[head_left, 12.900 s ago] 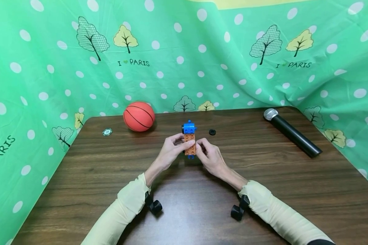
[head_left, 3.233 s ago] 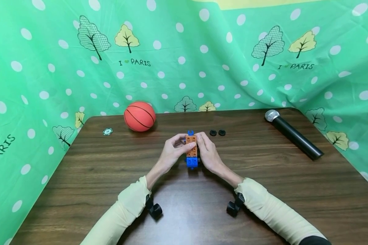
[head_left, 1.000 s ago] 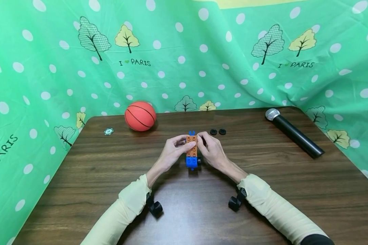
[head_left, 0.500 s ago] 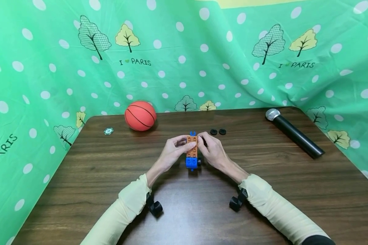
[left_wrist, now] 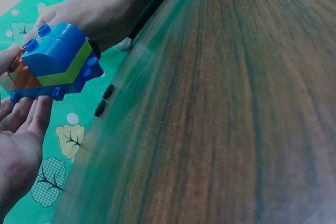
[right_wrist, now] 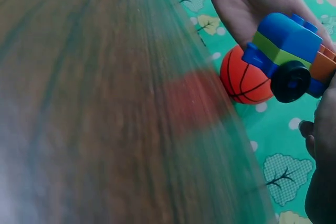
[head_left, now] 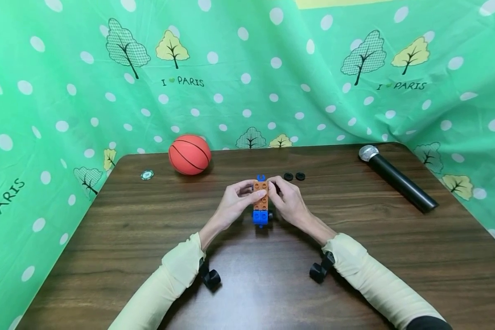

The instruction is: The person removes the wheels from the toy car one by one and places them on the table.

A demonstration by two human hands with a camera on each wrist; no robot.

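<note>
A toy car of building blocks (head_left: 260, 217) is held over the table, its orange bricks away from the person and its rounded blue end near. My left hand (head_left: 233, 201) grips it from the left, thumb on top and fingers underneath. Curled against the right side near the far end are the fingers of my right hand (head_left: 289, 204), hiding that spot. A black wheel (right_wrist: 290, 82) sits on the right side at the blue end. On the left side, bare blue axle pegs (left_wrist: 58, 94) stick out. Two loose black wheels (head_left: 294, 176) lie beyond the right hand.
A red basketball (head_left: 189, 154) stands at the back of the brown table (head_left: 128, 238), with a poker chip (head_left: 147, 175) left of it. A black microphone (head_left: 400, 179) lies at the right. Green dotted cloth (head_left: 214, 82) hangs behind the table.
Since the oldest frame the toy car has turned end for end, and a second wheel lies beside the first. The right hand's fingers have since curled in at the car's right side.
</note>
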